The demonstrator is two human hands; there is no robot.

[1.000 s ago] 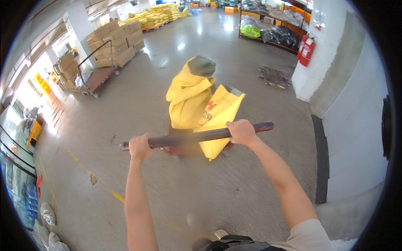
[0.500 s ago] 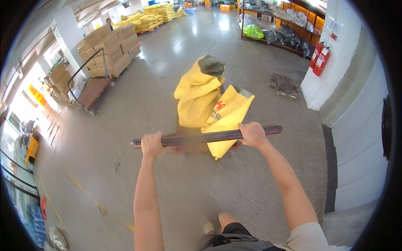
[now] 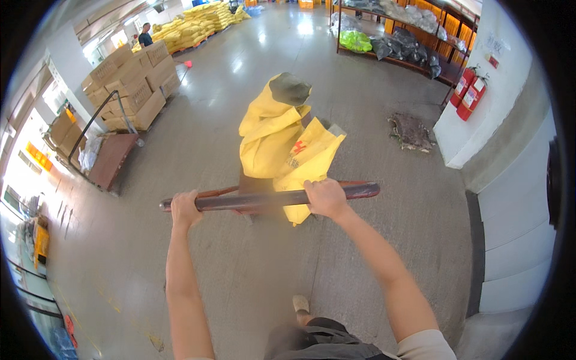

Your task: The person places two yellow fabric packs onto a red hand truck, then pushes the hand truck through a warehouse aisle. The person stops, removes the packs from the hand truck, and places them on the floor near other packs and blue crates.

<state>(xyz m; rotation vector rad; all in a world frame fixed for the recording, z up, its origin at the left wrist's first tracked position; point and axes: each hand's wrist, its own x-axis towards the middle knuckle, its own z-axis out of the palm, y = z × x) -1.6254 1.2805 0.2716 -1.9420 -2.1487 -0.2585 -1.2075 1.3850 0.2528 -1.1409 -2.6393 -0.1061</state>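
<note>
My left hand (image 3: 185,209) and my right hand (image 3: 325,197) are both wrapped round the dark push bar (image 3: 252,201) of a cart, the left near its left end and the right further in from its right end. Beyond the bar shows part of the cart's reddish-brown bed (image 3: 248,185). A bulky yellow sack (image 3: 270,144) with a grey top stands on it. Beside that, to the right, leans a slimmer yellow sack (image 3: 312,156) with red and dark print, its lower corner showing below the bar. The sacks' contents are hidden.
At the left stands a flatbed trolley (image 3: 114,159) in front of stacked cardboard boxes (image 3: 129,84); a person (image 3: 145,37) is behind them. Yellow sacks (image 3: 198,24) are piled at the back. To the right are a rack (image 3: 390,57), a ragged mat (image 3: 412,132) and fire extinguishers (image 3: 471,99) on a pillar.
I have moved forward with the cart; the boxes, trolley and pillar look nearer. The bar and both hands sit further left in the picture. The person behind the boxes shows more fully.
</note>
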